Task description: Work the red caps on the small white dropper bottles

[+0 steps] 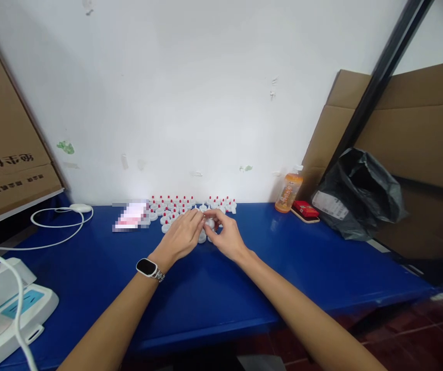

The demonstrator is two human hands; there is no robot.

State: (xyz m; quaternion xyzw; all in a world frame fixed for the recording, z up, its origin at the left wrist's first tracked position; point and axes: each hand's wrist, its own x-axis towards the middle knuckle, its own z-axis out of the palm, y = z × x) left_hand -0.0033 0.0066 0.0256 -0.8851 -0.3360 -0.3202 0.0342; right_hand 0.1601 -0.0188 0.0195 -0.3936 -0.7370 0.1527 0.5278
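Both hands meet over a cluster of small white nozzle caps (166, 226), many with red tips, on the blue table. My right hand (227, 236) is closed, thumb and fingers pinching a white cap (210, 223). Against its fingertips, my left hand (182, 234) has its fingers together and bent; what they grip is hidden behind the back of the hand. Just below the fingers a white cap without a visible red tip (202, 237) rests on the table. More red-tipped caps (223, 203) stand behind the right hand, near the wall.
Left of the caps lies a blurred-out bright rectangle (131, 215). A white cable (62, 246) and white device (31, 304) occupy the left side. An orange drink bottle (289, 190), red pack (305, 209) and black plastic bag (356, 201) stand right. Cardboard (8, 123) leans left.
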